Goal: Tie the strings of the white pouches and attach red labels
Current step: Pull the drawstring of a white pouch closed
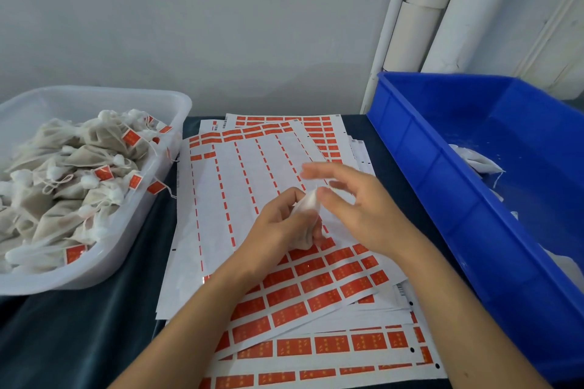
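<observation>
At the centre of the frame, a worker's left hand [281, 221] grips a small white pouch [307, 215], fingers curled round its body, above a spread of label sheets [316, 281] on a dark table [94, 325]. The right hand [357, 199], just to the right of the pouch, is blurred; its fingers look loosely spread near the gathered neck, and whether they pinch a string cannot be told. At lower centre, rows of red labels [357, 289] remain on the top sheet, while the sheet's upper part is mostly peeled bare. A clear tub [177, 104] at the left of the frame holds a heap of tied, labelled pouches [79, 174]; a blue bin [410, 136] at the right holds a few loose white ones [474, 161]. The risks appear to lie in the fine work: a thin string could slip from hurried fingers and leave the knot slack, so that the neck reopens; a loose grip could spill the filling; and the overlapping sheets could slide under a reaching hand, letting a label crease or stick crooked.
</observation>
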